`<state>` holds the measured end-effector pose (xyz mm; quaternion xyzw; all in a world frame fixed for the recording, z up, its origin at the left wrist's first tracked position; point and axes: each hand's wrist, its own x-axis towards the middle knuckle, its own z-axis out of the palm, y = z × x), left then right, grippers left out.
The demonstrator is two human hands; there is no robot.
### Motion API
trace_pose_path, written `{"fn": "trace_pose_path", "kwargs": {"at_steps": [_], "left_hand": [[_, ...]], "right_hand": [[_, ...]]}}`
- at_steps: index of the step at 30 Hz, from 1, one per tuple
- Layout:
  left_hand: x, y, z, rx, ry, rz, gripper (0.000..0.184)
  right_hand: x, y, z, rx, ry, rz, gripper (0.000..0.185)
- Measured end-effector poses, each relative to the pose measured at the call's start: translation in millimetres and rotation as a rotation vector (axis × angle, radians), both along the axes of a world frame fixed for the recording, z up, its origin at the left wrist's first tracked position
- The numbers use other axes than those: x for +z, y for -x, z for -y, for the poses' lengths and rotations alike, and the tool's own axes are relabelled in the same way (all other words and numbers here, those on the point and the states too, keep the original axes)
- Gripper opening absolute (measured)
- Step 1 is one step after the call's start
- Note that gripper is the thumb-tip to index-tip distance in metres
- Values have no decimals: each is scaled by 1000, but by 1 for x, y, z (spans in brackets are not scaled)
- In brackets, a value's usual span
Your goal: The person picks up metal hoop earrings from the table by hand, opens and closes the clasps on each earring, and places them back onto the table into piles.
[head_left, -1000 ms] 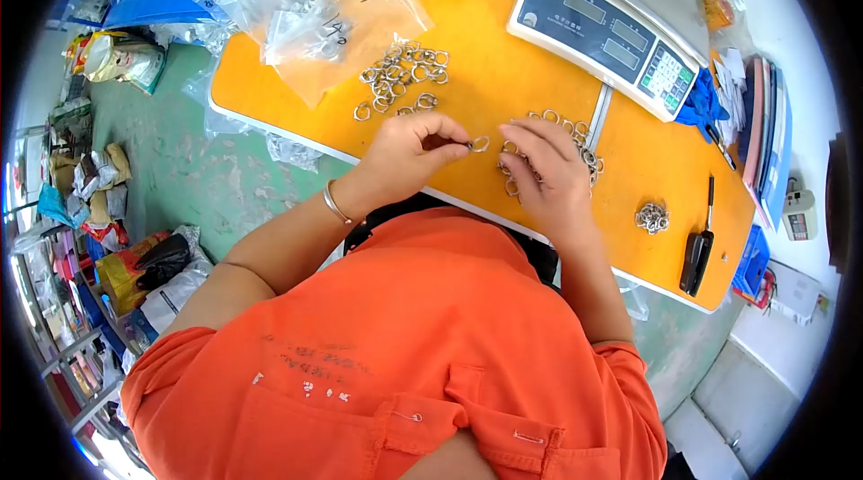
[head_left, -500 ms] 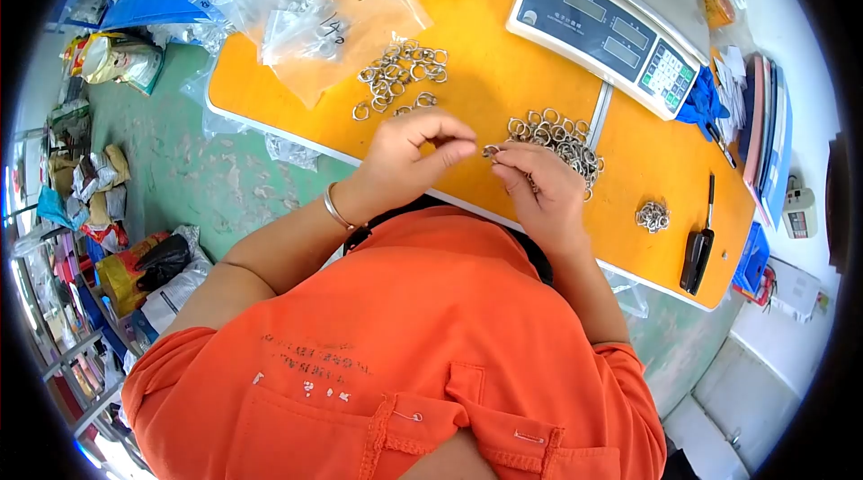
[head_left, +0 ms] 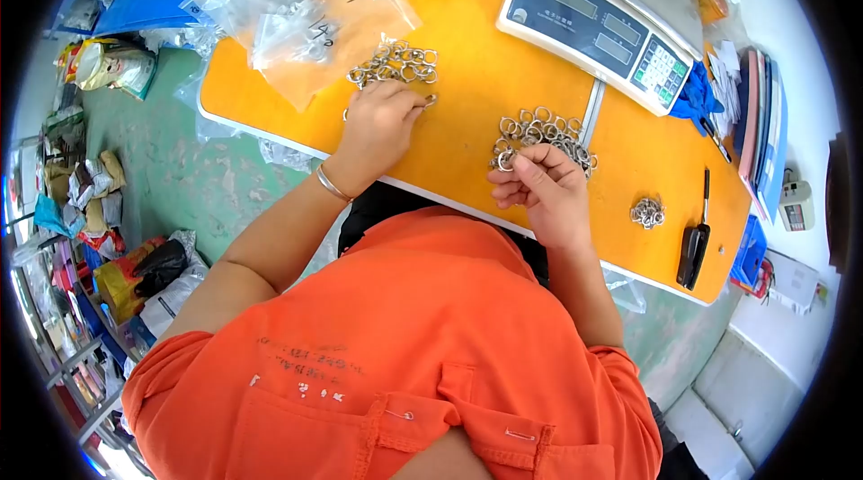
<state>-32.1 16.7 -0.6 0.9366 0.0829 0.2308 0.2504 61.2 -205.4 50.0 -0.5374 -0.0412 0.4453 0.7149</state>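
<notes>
My left hand is at the left pile of metal rings, its fingers closed around a small ring at the fingertips. My right hand is closed on a metal ring, pinched between thumb and forefinger at the near edge of the right ring pile. Both piles lie on the orange table. A smaller cluster of rings sits further right. Part of the left pile is hidden behind my left hand.
A counting scale stands at the back right. Clear plastic bags lie at the back left. A black-handled tool rests near the right edge, with a blue glove and folders beyond.
My left hand has moved left and away from my body, from the middle to the left pile. My right hand has taken hold of a ring and turned it up beside the right pile.
</notes>
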Motion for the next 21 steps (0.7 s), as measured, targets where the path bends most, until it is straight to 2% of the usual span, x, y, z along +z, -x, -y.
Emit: {"fn": "trace_pose_path", "kwargs": {"at_steps": [5, 10, 12, 21], "left_hand": [[9, -1, 3, -18, 78, 83, 9], [21, 1, 16, 32, 317, 79, 7], [20, 3, 16, 5, 289, 56, 8], [10, 8, 15, -31, 254, -13, 8]], "right_hand": [[-3, -1, 3, 2, -3, 55, 10], [-3, 1, 4, -18, -10, 68, 9], [-6, 1, 5, -29, -23, 62, 9], [-9, -3, 8, 25, -168, -263, 7]]}}
